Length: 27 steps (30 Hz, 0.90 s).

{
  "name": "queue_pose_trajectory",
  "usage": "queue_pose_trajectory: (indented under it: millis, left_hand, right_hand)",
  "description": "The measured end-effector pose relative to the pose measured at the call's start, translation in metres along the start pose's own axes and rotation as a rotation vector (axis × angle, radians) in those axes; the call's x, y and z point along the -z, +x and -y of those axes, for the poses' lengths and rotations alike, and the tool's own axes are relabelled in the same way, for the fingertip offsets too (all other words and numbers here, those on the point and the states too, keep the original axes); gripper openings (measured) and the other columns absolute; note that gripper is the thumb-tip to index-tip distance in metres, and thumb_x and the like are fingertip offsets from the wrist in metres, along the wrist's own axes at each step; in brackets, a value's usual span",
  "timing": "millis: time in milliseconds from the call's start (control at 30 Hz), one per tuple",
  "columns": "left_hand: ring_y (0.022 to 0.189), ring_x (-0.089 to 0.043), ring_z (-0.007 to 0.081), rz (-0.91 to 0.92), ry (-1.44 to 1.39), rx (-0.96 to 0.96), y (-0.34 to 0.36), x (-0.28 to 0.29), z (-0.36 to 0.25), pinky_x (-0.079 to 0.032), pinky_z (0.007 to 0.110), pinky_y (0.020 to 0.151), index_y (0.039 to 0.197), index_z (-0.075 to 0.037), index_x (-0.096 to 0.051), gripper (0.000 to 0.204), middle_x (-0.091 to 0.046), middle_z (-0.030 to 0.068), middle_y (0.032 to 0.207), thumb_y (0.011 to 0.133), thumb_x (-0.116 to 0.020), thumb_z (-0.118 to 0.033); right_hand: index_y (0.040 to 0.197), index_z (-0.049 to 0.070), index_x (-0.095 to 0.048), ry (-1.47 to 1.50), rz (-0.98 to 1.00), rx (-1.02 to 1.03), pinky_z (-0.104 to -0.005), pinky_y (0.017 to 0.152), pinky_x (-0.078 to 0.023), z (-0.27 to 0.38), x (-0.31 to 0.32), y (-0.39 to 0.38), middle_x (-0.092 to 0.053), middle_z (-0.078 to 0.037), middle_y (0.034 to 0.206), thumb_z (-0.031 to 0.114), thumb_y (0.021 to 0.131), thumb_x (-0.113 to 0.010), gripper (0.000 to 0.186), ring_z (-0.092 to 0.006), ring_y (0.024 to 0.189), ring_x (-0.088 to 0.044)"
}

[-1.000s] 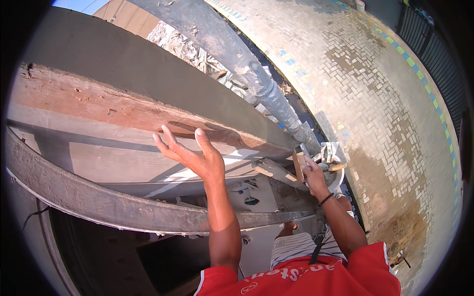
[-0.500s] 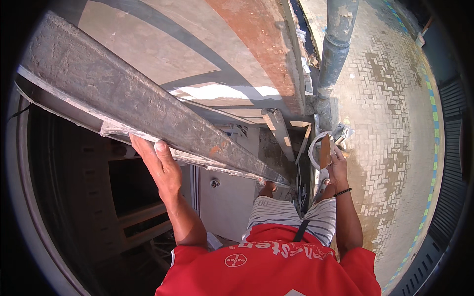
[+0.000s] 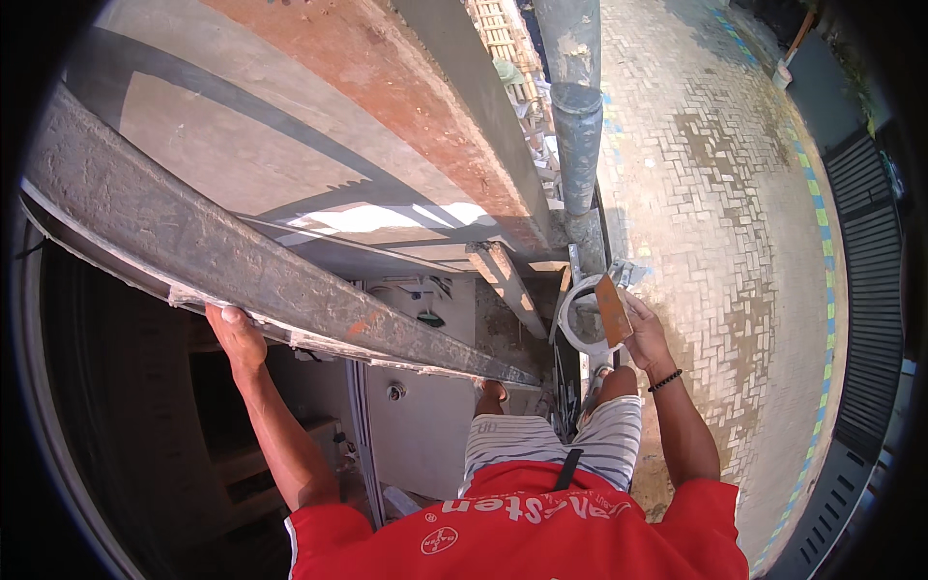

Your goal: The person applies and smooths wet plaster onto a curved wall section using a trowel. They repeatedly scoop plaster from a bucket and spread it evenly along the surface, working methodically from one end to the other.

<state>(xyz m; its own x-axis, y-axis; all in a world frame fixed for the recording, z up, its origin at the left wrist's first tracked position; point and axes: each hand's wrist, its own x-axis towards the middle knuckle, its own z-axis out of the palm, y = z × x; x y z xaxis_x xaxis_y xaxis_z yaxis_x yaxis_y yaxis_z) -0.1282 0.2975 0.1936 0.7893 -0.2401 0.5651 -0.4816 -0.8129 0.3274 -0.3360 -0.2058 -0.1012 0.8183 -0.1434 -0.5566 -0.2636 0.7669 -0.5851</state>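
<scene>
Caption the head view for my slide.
Left hand on a grey beam, right hand holding a flat brown tool near a pale bucket.

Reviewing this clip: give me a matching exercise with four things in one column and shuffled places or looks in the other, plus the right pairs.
Things:
1. left hand
2. right hand
3. bucket
4. shorts

Places or looks:
A. striped
B. holding the flat brown piece
C. round, with a whitish rim
D. at the lower edge of the grey beam

Pairs: 1-D, 2-B, 3-C, 4-A
</scene>
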Motion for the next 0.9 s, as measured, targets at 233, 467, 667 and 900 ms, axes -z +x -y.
queue_pose_trajectory:
  millis: [233, 467, 667, 900]
  left_hand:
    - [0.117, -0.048, 0.0448, 0.106, 0.018, -0.036, -0.003, 0.011, 0.019, -0.033, 0.052, 0.100, 0.126, 0.004, -0.052, 0.082, -0.053, 0.0272, 0.125, 0.096, -0.020, -0.066]
    - [0.112, -0.048, 0.0465, 0.165, 0.156, -0.075, 0.005, 0.004, -0.014, -0.032, 0.055, 0.096, 0.114, -0.002, -0.060, 0.077, -0.057, 0.0239, 0.119, 0.095, -0.018, -0.064]
    - [0.111, -0.047, 0.0480, 0.242, 0.188, -0.116, 0.010, 0.006, -0.014, -0.031, 0.057, 0.099, 0.105, -0.003, -0.063, 0.073, -0.058, 0.0228, 0.116, 0.095, -0.021, -0.062]
    - [0.109, -0.048, 0.0481, 0.352, 0.199, -0.131, 0.018, 0.005, -0.021, -0.032, 0.057, 0.098, 0.105, -0.002, -0.063, 0.067, -0.058, 0.0239, 0.116, 0.094, -0.027, -0.056]
  right_hand:
    - [0.140, 0.004, -0.046, -0.201, 0.055, -0.115, -0.0208, 0.062, -0.052, 0.016, -0.006, 0.006, -0.063, 0.000, 0.096, 0.009, 0.094, -0.058, 0.048, -0.0062, 0.076, -0.061]
    - [0.144, 0.006, -0.041, -0.052, 0.038, -0.167, -0.0288, 0.068, -0.054, 0.041, -0.049, -0.048, -0.066, -0.004, 0.103, 0.009, 0.097, -0.052, 0.048, -0.0107, 0.077, -0.062]
    - [0.142, 0.001, -0.040, 0.073, 0.096, -0.188, -0.0339, 0.090, -0.052, 0.078, -0.088, -0.088, -0.058, -0.011, 0.128, 0.009, 0.100, -0.045, 0.043, -0.0196, 0.109, -0.062]
    - [0.141, 0.003, -0.042, 0.165, 0.240, -0.153, -0.0334, 0.088, -0.054, 0.120, -0.122, -0.110, -0.060, -0.009, 0.126, 0.013, 0.101, -0.045, 0.041, -0.0182, 0.109, -0.063]
